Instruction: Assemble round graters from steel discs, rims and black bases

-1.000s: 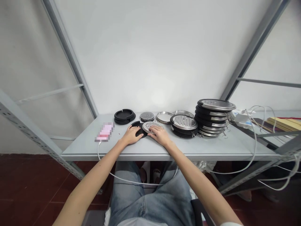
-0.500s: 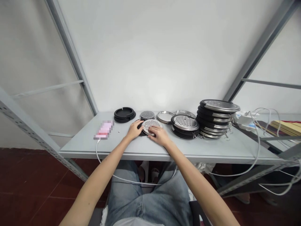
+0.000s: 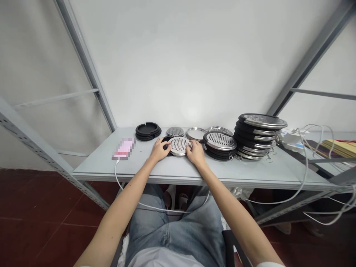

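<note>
Perforated disc: the pale round metal plate (image 3: 180,146), just below the centre of the frame, lying between the two hands over the desk (image 3: 178,171).
Black piece: a dark part (image 3: 166,139) shows at the disc's upper-left edge, partly under it; the left hand covers much of the rest.
Long axis: none, the disc being round; its face looks up, roughly level.
Left hand: at the disc's left side (image 3: 159,149), fingers bent around the black piece, thumb by the disc's rim; how firmly they close, I cannot tell.
Right hand: at the disc's right side (image 3: 197,152), thumb and fingers gripping its right rim.
Nearer hand: neither clearly; the disc lies right of the left fingers and left of the right fingers.
Neighbours: the short stack (image 3: 221,142) sits just right of the right hand; the small grilles (image 3: 175,131) lie just above the disc in the frame.
</note>
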{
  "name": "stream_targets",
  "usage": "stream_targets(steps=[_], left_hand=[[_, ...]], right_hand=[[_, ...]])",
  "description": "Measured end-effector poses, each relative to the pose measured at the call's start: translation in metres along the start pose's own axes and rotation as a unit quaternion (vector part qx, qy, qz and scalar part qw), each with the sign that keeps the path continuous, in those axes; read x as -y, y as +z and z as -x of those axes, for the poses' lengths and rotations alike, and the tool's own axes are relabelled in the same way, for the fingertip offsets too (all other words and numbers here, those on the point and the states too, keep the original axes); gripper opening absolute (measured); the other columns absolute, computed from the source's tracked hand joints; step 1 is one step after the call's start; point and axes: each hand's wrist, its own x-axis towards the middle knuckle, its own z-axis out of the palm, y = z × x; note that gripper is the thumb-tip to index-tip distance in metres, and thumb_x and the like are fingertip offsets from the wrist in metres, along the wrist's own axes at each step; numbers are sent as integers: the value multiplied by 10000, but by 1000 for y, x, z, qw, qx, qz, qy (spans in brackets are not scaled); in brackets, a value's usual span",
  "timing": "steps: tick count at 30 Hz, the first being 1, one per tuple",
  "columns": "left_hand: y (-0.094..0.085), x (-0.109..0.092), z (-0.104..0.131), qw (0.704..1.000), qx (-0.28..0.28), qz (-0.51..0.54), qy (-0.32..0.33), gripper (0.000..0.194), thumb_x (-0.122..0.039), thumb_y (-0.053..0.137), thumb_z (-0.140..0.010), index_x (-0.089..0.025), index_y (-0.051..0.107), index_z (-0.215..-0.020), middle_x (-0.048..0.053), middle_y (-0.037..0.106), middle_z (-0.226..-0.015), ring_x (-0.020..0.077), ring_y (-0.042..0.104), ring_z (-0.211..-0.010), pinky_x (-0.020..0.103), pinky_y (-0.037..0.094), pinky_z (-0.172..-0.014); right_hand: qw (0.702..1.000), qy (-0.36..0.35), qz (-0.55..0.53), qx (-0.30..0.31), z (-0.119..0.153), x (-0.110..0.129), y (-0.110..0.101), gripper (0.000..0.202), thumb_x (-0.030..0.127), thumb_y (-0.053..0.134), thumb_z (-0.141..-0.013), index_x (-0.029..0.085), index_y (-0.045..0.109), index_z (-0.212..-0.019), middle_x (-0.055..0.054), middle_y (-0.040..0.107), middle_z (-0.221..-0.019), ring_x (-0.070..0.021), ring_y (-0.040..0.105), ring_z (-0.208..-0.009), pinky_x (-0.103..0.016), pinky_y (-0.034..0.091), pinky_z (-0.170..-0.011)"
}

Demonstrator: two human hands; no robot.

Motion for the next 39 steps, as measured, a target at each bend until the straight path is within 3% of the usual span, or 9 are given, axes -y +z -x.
stream_targets(steps=[3, 6, 14, 20, 24, 32, 39], left_hand=[[2, 3, 0, 1000, -6, -6, -27, 492, -400, 644, -848, -178, 615, -1286, 141, 373, -1544, 352, 267, -1464, 489, 259, -1195], [3, 6, -1, 998, 6, 4, -55, 641, -422, 643, -841, -147, 495, -1400, 179, 337, -1554, 364, 281, -1455, 495, 264, -1188], [-1, 7, 1, 998, 41, 38, -29, 601, -282, 586, -842, -149, 476, -1418, 156, 400, -1521, 319, 343, -1430, 458, 271, -1189], [-5, 4, 2, 995, 73, 53, -35, 626, -275, 552, -860, -130, 431, -1456, 166, 345, -1558, 316, 302, -1454, 455, 244, -1198], [-6, 4, 3, 997, 68, 45, -14, 653, -369, 559, -875, -114, 412, -1458, 181, 353, -1550, 320, 308, -1450, 459, 250, -1194], [-7, 4, 5, 992, 70, 105, -8, 873, -350, 592, -848, -103, 136, -1550, 196, 298, -1575, 311, 317, -1448, 465, 271, -1186], [-7, 4, 5, 984, 93, 149, 5, 741, -246, 539, -843, -172, 268, -1528, 106, 310, -1588, 277, 302, -1459, 425, 240, -1208]], right_hand=[[998, 58, -17, 35, -2, -4, 2, 469, 329, 501, -882, 88, 574, -1278, -188, 649, -1225, -325, 589, -1142, -452, 448, -1004], [995, 59, -51, 60, -2, -7, 3, 525, 362, 534, -869, 111, 531, -1330, -176, 629, -1281, -316, 601, -1152, -448, 455, -1011], [988, -6, -121, 100, -2, -9, 4, 565, 358, 601, -831, 112, 544, -1336, -162, 622, -1315, -297, 602, -1188, -436, 442, -1050], [986, -10, -127, 109, -2, -7, 2, 506, 337, 624, -819, 123, 607, -1277, -153, 648, -1281, -290, 604, -1193, -435, 445, -1050], [985, -14, -128, 111, -2, -7, 2, 491, 328, 626, -817, 128, 618, -1266, -151, 650, -1280, -291, 606, -1189, -445, 444, -1052], [982, -17, -143, 124, -2, -8, 2, 540, 333, 644, -808, 139, 587, -1309, -155, 651, -1274, -292, 606, -1192, -452, 446, -1048], [980, -24, -145, 137, -2, -11, 5, 569, 365, 639, -813, 146, 570, -1334, -154, 639, -1292, -295, 598, -1200, -459, 434, -1060]])
